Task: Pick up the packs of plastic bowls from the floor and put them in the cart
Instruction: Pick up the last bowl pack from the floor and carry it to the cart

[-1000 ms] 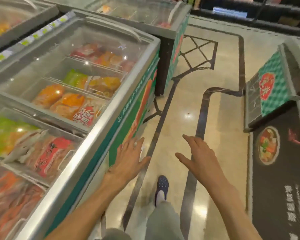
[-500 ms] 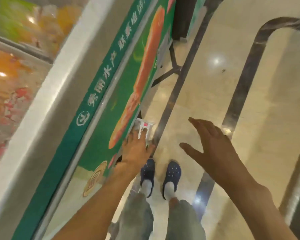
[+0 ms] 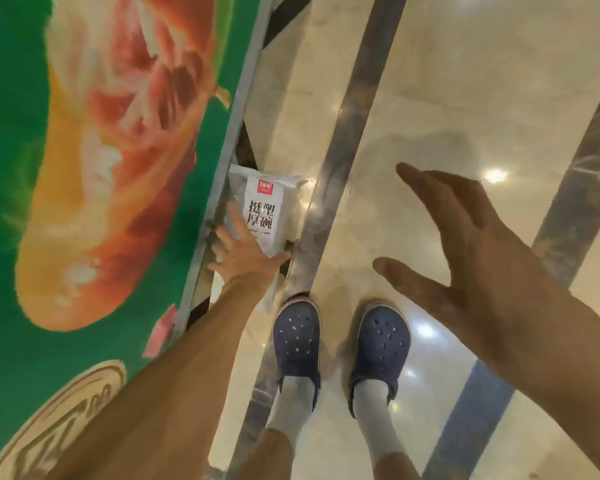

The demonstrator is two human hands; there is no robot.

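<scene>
A clear pack of plastic bowls with a white label and a small red logo lies on the floor against the foot of the freezer. My left hand reaches down to it, fingers spread over its near left end and thumb at its lower right corner. My right hand hovers open above the floor to the right, fingers straight, touching nothing. No cart is in view.
The green freezer side with a large food picture fills the left. Polished beige floor with dark inlaid stripes spreads to the right. My two feet in blue clogs stand just behind the pack.
The view has dropped from the freezer tops to the floor. My left hand has gone down to the pack and now lies on it. My right hand stays spread in the air.
</scene>
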